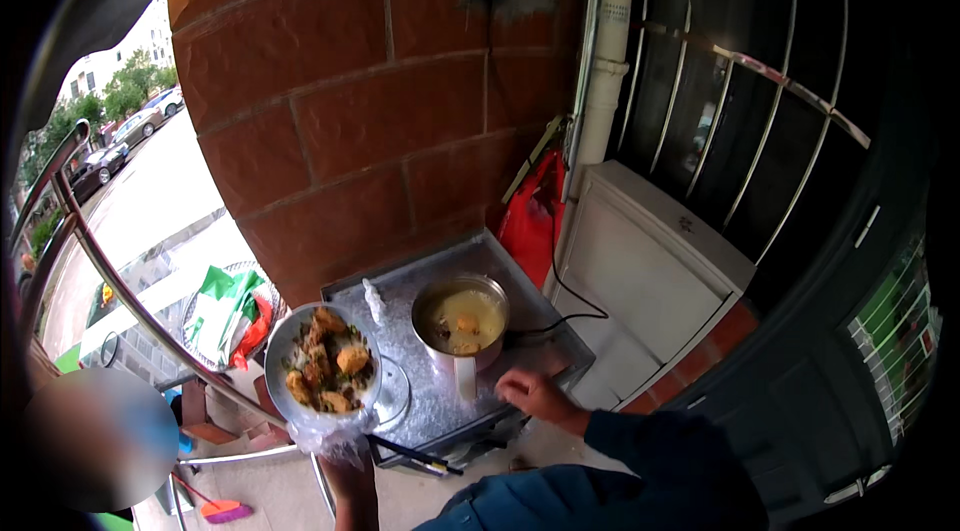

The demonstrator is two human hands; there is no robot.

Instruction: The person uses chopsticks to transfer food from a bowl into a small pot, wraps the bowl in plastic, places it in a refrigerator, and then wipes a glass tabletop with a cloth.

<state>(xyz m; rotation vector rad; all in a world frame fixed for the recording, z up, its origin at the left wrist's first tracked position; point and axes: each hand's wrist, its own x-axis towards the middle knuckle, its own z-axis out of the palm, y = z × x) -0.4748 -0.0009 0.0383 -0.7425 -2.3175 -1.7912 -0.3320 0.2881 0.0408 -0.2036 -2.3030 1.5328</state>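
My left hand (349, 462) holds up a round bowl (271, 370) by its near side. Clear plastic film (330, 435) bunches between bowl and wrist. Browned food pieces (319, 362) with dark and green bits fill the bowl. Dark chopsticks (412, 454) with gold bands stick out to the right of this hand; whether it grips them is hidden. A metal electric pot (448, 360) stands on a metal-topped table (405, 411), with pale bubbly liquid and browned pieces (467, 323) inside. Right of the pot's pale handle (466, 379), my right hand (538, 397) hovers with curled fingers, nothing visible in them.
A black cord (562, 317) runs from the pot to the right. Crumpled white tissue (373, 300) lies behind the bowl. A steel railing (150, 313) borders the left; beyond it, a basket (195, 340) holds plastic bags. A white cabinet (637, 283) stands right; a blurred person (101, 441) is lower left.
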